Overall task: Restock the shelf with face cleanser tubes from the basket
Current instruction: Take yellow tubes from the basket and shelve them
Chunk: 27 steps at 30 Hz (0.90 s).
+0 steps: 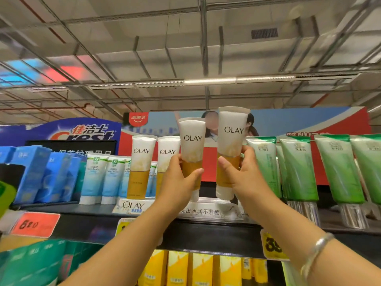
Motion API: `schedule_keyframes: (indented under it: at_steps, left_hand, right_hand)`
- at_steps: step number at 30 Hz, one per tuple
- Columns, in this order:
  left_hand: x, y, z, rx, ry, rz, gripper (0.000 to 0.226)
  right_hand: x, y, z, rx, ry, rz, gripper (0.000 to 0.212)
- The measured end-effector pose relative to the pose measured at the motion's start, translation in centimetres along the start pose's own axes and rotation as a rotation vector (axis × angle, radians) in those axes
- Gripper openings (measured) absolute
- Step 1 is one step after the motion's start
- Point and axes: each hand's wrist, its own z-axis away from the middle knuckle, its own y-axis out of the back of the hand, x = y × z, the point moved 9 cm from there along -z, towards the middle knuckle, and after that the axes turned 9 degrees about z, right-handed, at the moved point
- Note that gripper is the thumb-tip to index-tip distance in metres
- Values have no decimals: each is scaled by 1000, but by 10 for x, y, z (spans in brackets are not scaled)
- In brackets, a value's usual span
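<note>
Right hand [245, 172] grips one Olay tube [232, 145] at its amber middle | left hand [179, 178] grips another tube [192, 145] likewise | both upright, caps down, above top shelf's front edge [206, 221] | advice: lower into the gap beside the standing tubes [142, 162], logos forward.

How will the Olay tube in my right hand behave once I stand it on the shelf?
The tube looks tall on a narrow cap, so it may tip if nudged. Its surface looks glossy, probably a bit slippery. The right hand holds it single-handed, so it is likely light.
</note>
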Motion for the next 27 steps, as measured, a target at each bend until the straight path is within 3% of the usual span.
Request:
schedule_keyframes:
  at_steps: [14, 27]
  left_hand:
    - [-7, 4, -3, -16, 22, -288, 33]
    - [-6, -1, 2, -53, 67, -593, 40]
  right_hand:
    - [26, -11, -10, 78, -113, 149, 36]
    - [44, -5, 3, 32, -296, 409, 32]
